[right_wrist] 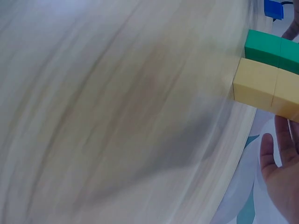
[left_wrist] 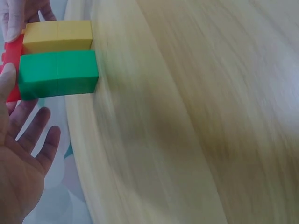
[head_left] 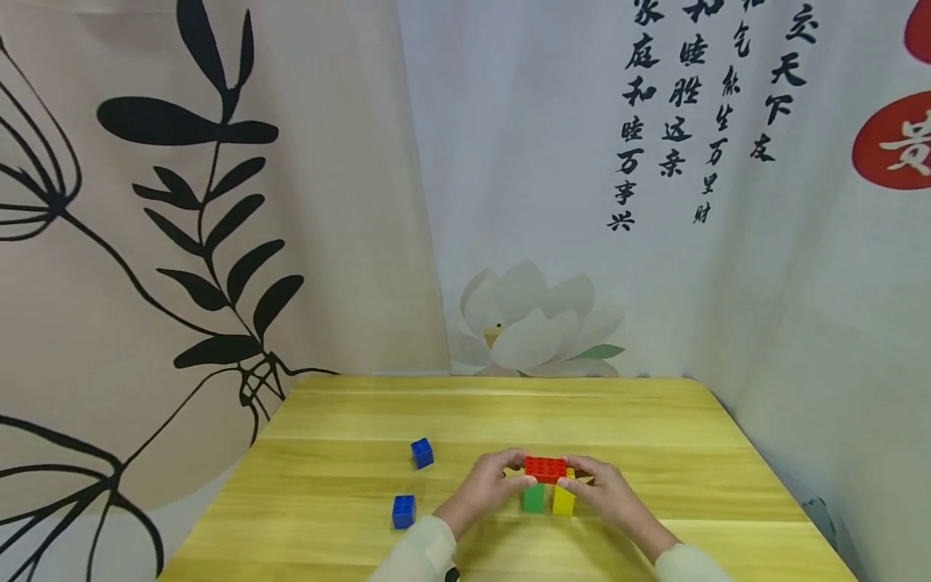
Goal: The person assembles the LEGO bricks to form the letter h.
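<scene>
A red brick lies across the tops of a green stack and a yellow stack, bridging them. Each stack is two bricks high, as the seams on the green stack and yellow stack show. My left hand pinches the left end of the red brick between thumb and forefinger, its other fingers spread. At the opposite end my right hand holds the red brick in the same way. A little yellow top shows beside the red brick. In the right wrist view the red brick is out of frame.
Two blue bricks stand on the wooden table to the left: one farther back, one nearer. Behind the table's far edge hangs a printed curtain.
</scene>
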The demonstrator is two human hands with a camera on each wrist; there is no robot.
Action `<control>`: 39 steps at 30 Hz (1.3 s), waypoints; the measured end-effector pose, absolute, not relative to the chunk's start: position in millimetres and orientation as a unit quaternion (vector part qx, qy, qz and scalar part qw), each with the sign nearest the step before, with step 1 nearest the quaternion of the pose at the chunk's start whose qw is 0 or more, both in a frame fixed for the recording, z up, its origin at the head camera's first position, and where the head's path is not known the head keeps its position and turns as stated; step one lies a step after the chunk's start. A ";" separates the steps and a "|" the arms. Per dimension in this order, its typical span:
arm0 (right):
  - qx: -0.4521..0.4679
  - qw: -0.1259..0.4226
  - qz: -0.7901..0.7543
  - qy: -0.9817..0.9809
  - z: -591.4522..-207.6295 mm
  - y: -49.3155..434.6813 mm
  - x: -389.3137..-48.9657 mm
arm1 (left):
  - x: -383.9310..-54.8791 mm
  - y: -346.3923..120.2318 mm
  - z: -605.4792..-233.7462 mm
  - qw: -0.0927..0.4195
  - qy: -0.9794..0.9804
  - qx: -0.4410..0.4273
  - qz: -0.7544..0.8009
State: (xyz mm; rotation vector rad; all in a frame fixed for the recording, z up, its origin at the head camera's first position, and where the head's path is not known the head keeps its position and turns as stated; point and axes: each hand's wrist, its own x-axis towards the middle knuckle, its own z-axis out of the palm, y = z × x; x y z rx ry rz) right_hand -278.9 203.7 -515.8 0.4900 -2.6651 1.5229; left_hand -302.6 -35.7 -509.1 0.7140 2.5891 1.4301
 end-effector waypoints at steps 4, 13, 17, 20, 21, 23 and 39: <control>0.161 0.011 0.499 -0.851 -515.9 191.6 -281.4 | -303.4 -47.5 -506.9 0.052 0.855 0.228 0.462; 0.161 -0.009 0.521 -0.838 -516.5 149.3 -286.6 | -304.5 -88.5 -501.7 0.051 0.867 0.223 0.443; 0.164 -0.009 0.517 -0.840 -518.3 135.2 -290.3 | -304.7 -102.4 -499.3 0.051 0.867 0.222 0.443; 0.168 -0.008 0.516 -0.840 -519.1 129.3 -292.4 | -305.6 -108.5 -499.6 0.047 0.868 0.221 0.443; 0.168 -0.009 0.517 -0.839 -519.5 127.6 -293.1 | -305.6 -110.0 -499.7 0.045 0.868 0.220 0.443; 0.168 -0.007 0.518 -0.838 -520.0 124.5 -294.2 | -305.6 -112.6 -500.0 0.042 0.868 0.219 0.444; 0.135 -0.012 0.534 -0.835 -517.1 118.9 -288.6 | -299.1 -122.2 -502.1 0.025 0.874 0.189 0.448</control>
